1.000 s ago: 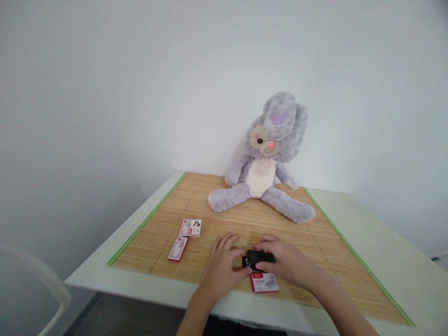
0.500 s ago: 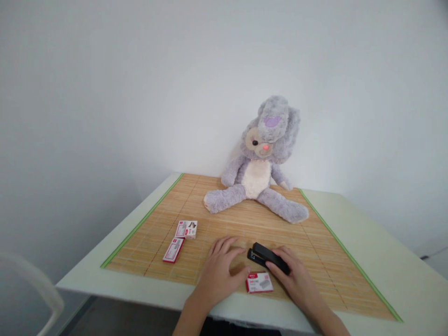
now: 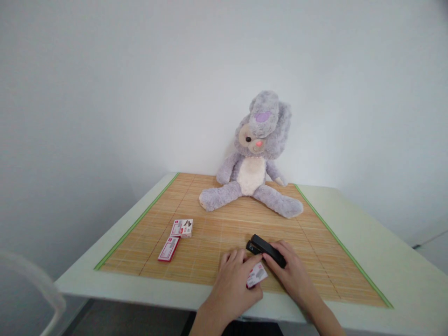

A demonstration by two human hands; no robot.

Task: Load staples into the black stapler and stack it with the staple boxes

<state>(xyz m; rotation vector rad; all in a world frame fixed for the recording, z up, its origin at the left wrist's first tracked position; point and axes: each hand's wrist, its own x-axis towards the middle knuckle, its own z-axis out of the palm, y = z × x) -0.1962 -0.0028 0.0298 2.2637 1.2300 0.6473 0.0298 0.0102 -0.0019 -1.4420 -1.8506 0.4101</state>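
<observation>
A black stapler [image 3: 269, 249] lies at an angle on the bamboo mat [image 3: 210, 228], with my right hand [image 3: 293, 270] closed around its right end. Just in front of it is a small red and white staple box [image 3: 258, 275], turned at a slant. My left hand [image 3: 235, 283] has closed on this box, thumb at its near edge and fingers over its far left part. The hand hides the box's left side. My left index fingertip comes close to the stapler and my right thumb; whether they touch I cannot tell.
To the left on the mat lie a red and white box [image 3: 168, 248] and, touching it, white boxes [image 3: 182, 227] with a stapler picture. A grey plush rabbit [image 3: 252, 172] sits at the back against the wall. A pale curved bar [image 3: 52, 289] stands at the lower left.
My left hand has moved right and closed on the staple box, which is now tilted from its earlier straight position. My right hand keeps hold of the stapler. The whole view has shifted slightly.
</observation>
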